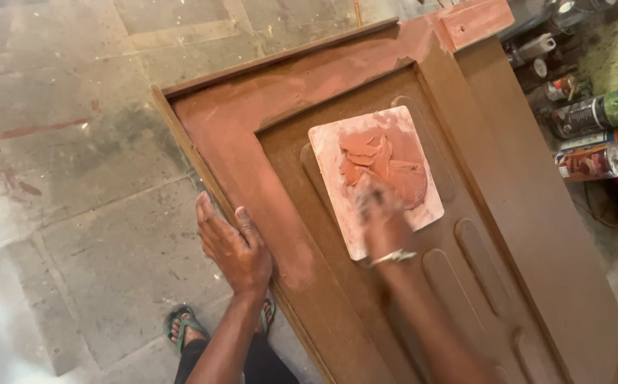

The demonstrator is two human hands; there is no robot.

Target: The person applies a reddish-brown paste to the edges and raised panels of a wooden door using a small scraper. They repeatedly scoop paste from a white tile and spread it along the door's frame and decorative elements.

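Note:
A brown panelled wooden door (pixel 508 235) lies flat in front of me, its upper left frame smeared with reddish-brown putty. On its middle panel rests a pale square board (pixel 337 163) carrying a lump of reddish putty (pixel 387 167). My left hand (pixel 232 245) lies flat on the door's left edge, fingers spread, holding nothing. My right hand (pixel 380 213) is blurred with motion at the board's lower part, next to the putty; a metal bracelet (pixel 392 257) circles its wrist. Whether it holds a tool is hidden by blur.
Grey concrete floor (pixel 74 142) spreads to the left. Several paint cans and tins (pixel 593 135) lie at the right beyond the door. My feet in green sandals (pixel 184 323) stand below the door's left edge.

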